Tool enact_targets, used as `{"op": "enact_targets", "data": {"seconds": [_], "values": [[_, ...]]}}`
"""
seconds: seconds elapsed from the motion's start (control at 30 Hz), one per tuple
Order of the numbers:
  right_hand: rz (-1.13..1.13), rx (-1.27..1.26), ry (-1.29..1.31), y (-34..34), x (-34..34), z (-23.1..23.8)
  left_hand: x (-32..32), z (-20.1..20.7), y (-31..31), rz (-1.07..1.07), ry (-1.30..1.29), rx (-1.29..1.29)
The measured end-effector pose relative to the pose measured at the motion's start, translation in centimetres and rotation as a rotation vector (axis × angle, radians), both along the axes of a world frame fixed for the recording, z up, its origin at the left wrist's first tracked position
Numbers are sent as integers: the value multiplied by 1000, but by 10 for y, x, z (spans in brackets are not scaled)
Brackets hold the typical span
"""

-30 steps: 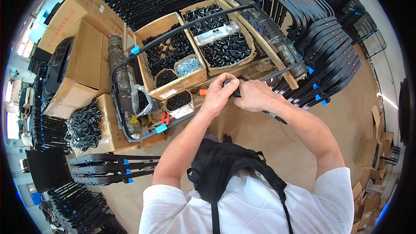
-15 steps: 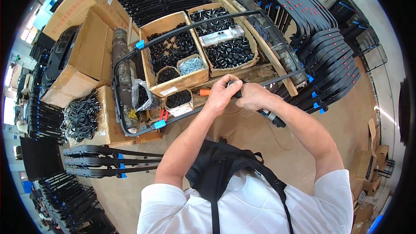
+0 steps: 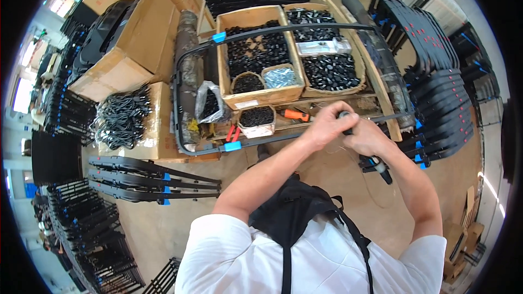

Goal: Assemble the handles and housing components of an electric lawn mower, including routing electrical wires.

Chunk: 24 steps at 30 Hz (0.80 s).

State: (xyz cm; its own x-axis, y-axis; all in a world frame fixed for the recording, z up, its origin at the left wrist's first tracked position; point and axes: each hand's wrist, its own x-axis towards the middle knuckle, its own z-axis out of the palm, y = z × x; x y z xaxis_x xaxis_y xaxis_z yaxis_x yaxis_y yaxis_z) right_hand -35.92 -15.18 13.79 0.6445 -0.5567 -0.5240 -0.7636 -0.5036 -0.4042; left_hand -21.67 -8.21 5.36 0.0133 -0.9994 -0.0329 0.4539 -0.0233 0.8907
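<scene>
A large black frame (image 3: 268, 142) with rounded corners and blue tape lies over the boxes on a wooden stand. At its near rail, right of middle, my two hands meet. My left hand (image 3: 329, 126) is closed, thumb and fingers pinched around a small dark round piece (image 3: 344, 115) that they mostly cover. Pressed against it, my right hand (image 3: 366, 139) wraps round a black cylindrical tool (image 3: 383, 172); its lower end sticks out below the fist, and a thin cord hangs nearby. An orange-handled tool (image 3: 296, 114) lies left of my left hand.
Cardboard boxes (image 3: 223, 49) hold black caps, screws and silver fasteners. A small tub (image 3: 256, 121) of black screws and red-handled pliers (image 3: 231, 133) sit near the rail. Stacked black frames stand at right (image 3: 438, 109) and left (image 3: 147, 177). Bundled cables (image 3: 124, 117) lie on a carton.
The view has shifted, so the stand appears further right. Both hands have moved right along the near rail, leaving a wider gap to the orange-handled tool. The right hand keeps its grip.
</scene>
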Motion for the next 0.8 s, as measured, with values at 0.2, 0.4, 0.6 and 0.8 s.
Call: {"op": "enact_targets", "data": {"seconds": [0.2, 0.4, 0.6, 0.8], "values": [[-134, 80, 11, 2, 33, 65, 26, 45, -3, 138, -192, -136], [-25, -32, -297, -9, 123, 65, 137, 51, -9, 481, -257, -372], [392, -398, -140, 4, 242, -56, 265, -75, 19, 288, -85, 503], [491, -346, -374, -3, 361, -129, 354, -107, 23, 702, -559, 758]]}}
